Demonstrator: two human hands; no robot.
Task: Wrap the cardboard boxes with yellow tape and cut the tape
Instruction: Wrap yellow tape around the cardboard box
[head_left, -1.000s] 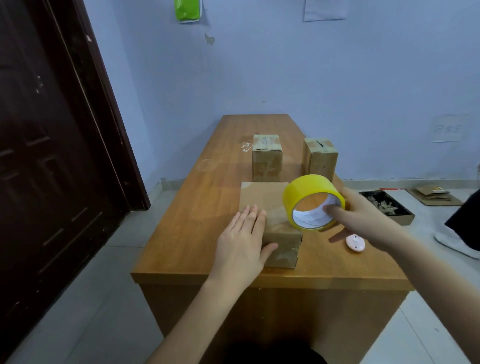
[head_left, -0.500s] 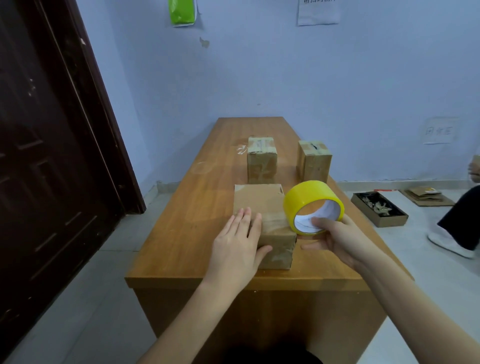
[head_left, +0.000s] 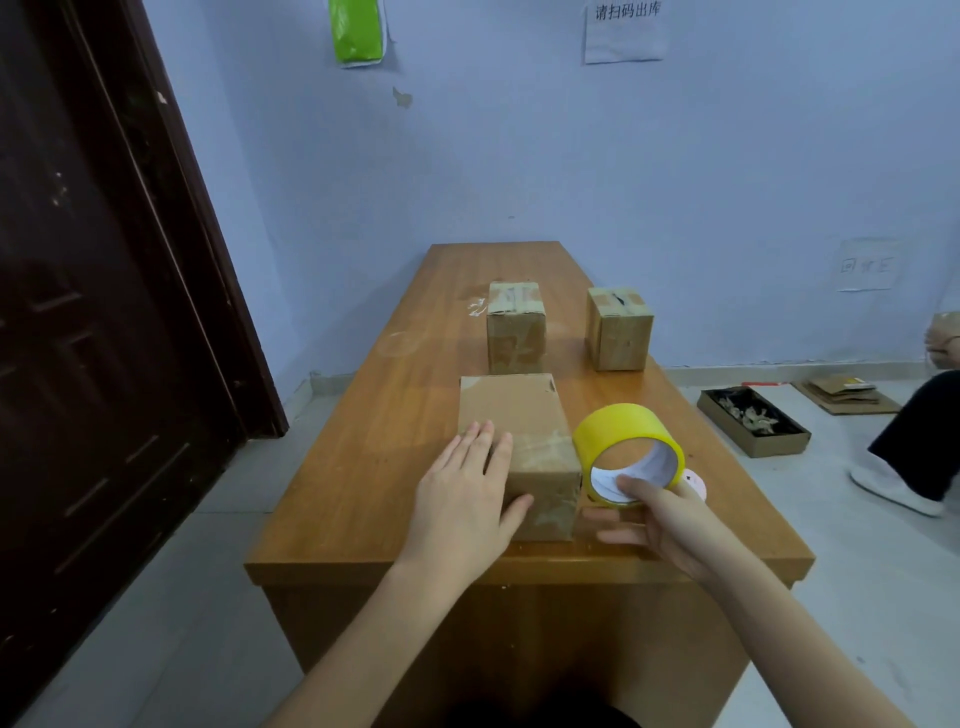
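At lower centre, the left hand (head_left: 464, 506) lies flat, fingers spread, on the near box (head_left: 524, 441); the right hand (head_left: 670, 525) grips the yellow tape roll (head_left: 621, 434).

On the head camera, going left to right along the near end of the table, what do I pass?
left hand → near cardboard box → yellow tape roll with the right hand holding it → small pink object, mostly hidden behind the roll.

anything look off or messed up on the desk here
Mostly tidy. The nearest cardboard box under the left hand has a scuffed, patchy front and a torn far corner. A crumpled scrap of clear tape lies loose on the desk beside the far-left box.
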